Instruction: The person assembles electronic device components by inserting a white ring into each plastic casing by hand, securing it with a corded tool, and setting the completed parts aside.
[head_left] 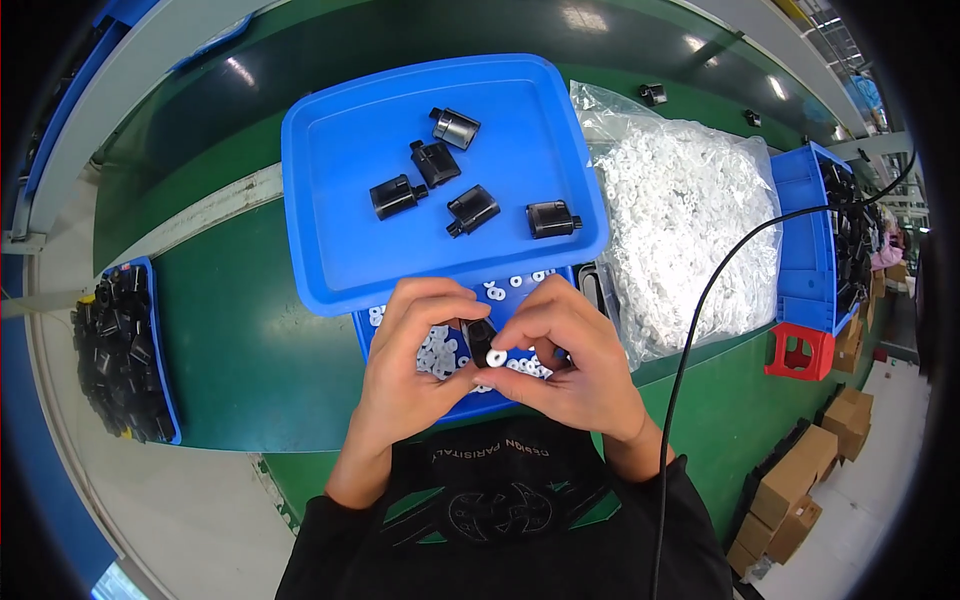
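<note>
Between my two hands is a small black plastic cartridge [480, 338], held over the near blue tray. My left hand [412, 345] grips its left side with fingers and thumb. My right hand [570, 355] pinches a small white ring [496, 358] against the cartridge's lower end; fingertips partly hide where they meet. Beneath the hands, loose white rings [438, 352] lie scattered in the near blue tray [470, 408]. Just beyond, a larger blue tray [350, 270] carries several similar black cartridges [473, 208], lying apart from one another.
Right of the trays lies a clear bag [690, 230] full of white rings. Beyond it stands a blue crate [806, 240] of black parts, near a red stool [802, 352]. Another bin [125, 350] of black parts is at left. A black cable [690, 350] hangs across the right side.
</note>
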